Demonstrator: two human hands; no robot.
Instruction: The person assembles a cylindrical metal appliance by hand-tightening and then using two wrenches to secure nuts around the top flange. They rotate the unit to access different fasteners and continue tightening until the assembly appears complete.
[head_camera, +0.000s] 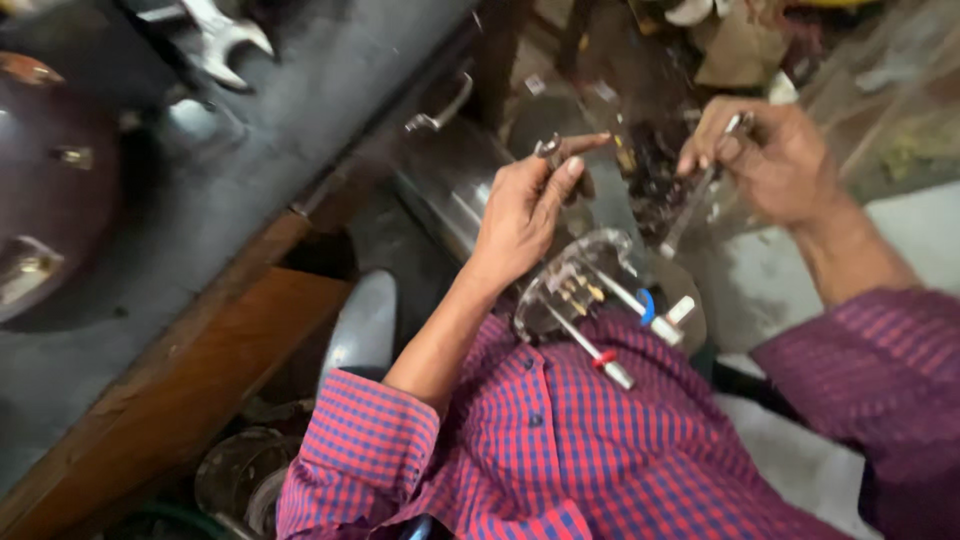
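Sleeves of a red-and-blue checked shirt (560, 450) fill the near foreground. Just beyond, a rounded metal plate (575, 275) with brass terminals and white rods, one ringed red and one blue, rests against the person's lap. Above it, the left hand (525, 205) pinches a small metal part (548, 148) between thumb and fingers, index finger extended. The right hand (765, 155) has its fingers closed around a slim metal tool (695, 200) that angles down toward the plate. Farther left, a dark worktop (230, 170) edged in wood carries a spanner (215, 35) and a dark domed object (50, 180). A drawer handle (440, 108) lies beyond.
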